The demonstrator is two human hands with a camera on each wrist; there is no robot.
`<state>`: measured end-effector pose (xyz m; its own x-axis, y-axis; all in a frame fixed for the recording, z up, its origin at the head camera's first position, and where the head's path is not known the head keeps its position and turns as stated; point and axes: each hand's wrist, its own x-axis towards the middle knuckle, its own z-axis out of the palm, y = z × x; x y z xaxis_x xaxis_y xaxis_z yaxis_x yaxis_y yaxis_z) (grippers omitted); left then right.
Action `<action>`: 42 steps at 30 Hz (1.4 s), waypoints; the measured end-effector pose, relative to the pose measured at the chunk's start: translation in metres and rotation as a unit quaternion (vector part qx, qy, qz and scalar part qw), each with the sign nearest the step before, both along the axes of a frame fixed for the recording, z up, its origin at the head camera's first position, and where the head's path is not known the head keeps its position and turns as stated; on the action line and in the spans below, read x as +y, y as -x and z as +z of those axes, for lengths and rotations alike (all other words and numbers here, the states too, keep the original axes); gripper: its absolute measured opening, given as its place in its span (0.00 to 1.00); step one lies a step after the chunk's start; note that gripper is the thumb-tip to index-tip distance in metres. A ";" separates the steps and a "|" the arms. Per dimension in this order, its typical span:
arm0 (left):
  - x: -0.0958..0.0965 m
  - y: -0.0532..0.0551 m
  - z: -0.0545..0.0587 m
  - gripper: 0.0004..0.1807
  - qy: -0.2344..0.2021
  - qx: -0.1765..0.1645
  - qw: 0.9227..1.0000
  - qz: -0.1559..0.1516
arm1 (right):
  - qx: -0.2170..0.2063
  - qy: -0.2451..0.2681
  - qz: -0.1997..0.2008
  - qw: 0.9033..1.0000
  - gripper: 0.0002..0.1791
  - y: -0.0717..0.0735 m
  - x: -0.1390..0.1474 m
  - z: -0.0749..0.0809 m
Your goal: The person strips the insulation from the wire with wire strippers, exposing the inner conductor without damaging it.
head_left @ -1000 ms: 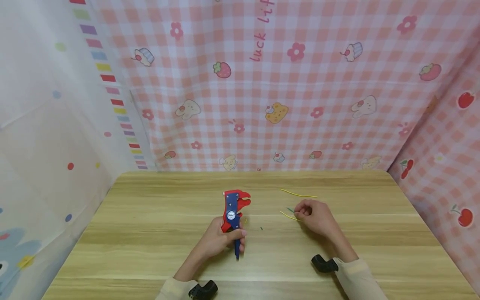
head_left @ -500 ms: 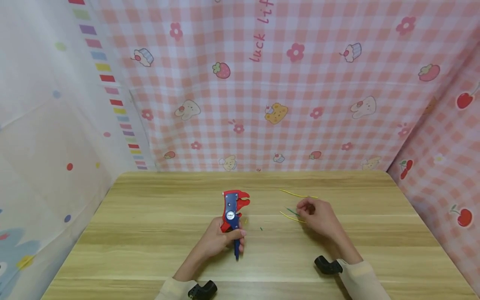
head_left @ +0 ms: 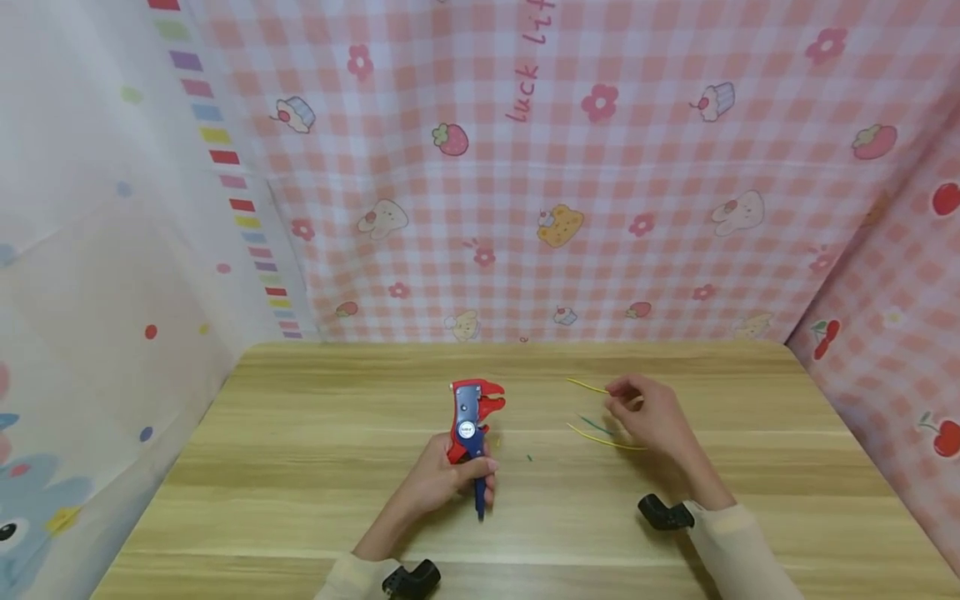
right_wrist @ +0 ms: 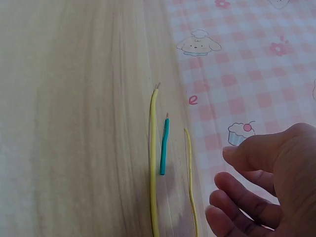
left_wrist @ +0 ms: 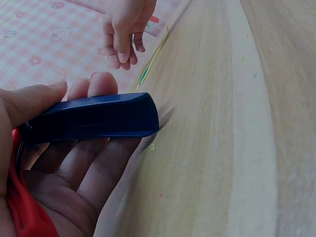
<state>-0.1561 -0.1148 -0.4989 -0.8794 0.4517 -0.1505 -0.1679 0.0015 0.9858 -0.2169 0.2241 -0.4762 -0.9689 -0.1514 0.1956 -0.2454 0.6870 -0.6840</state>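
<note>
My left hand (head_left: 435, 482) grips the blue handle of a red-and-blue wire stripper (head_left: 467, 408), its red jaws pointing up and right in the head view. Over the far yellow wire (right_wrist: 191, 182) hovers my right hand (head_left: 654, 414), thumb and fingers apart with nothing between them; in the head view it covers that wire's right part. A short green wire (right_wrist: 164, 148) with a bared copper tip lies on the table. Alongside it is the nearer yellow wire (right_wrist: 153, 163), its end stripped to bare strands.
Small scraps lie on the wooden table (head_left: 315, 417) right of the stripper: a green bit (head_left: 529, 457) and a yellow bit (head_left: 498, 443). A pink checked cloth (head_left: 420, 183) hangs behind the table's back edge. Each wrist carries a black camera (head_left: 666, 512).
My right hand has let go of the green wire, which now lies beside the nearer yellow wire, and has moved back and right to the far yellow wire. The left hand keeps holding the stripper.
</note>
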 end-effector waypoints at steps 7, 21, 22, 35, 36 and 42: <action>-0.001 -0.001 0.001 0.09 -0.002 0.002 1.000 0.007 | -0.006 -0.005 -0.003 1.000 0.12 0.008 -0.002 0.000; -0.004 0.001 -0.001 0.10 0.008 0.005 1.000 0.013 | -0.042 -0.008 0.002 0.999 0.12 0.033 -0.006 -0.015; -0.004 0.001 -0.001 0.10 0.006 0.004 1.000 0.013 | -0.054 -0.007 0.001 0.999 0.12 0.034 -0.005 -0.017; -0.003 -0.001 -0.005 0.13 -0.001 0.002 1.000 0.013 | -0.042 -0.020 -0.010 0.999 0.05 0.040 -0.005 -0.028; -0.003 -0.001 -0.005 0.13 -0.002 0.004 1.000 0.011 | -0.036 -0.023 -0.010 0.999 0.05 0.039 -0.006 -0.029; -0.002 -0.001 -0.004 0.14 -0.011 0.008 1.000 -0.001 | -0.015 -0.040 -0.018 0.999 0.04 0.038 -0.007 -0.029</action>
<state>-0.1554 -0.1170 -0.5026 -0.8810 0.4559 -0.1263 -0.1518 -0.0196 0.9882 -0.2550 0.2171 -0.5049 -0.9795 -0.1299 0.1542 -0.1989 0.7481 -0.6331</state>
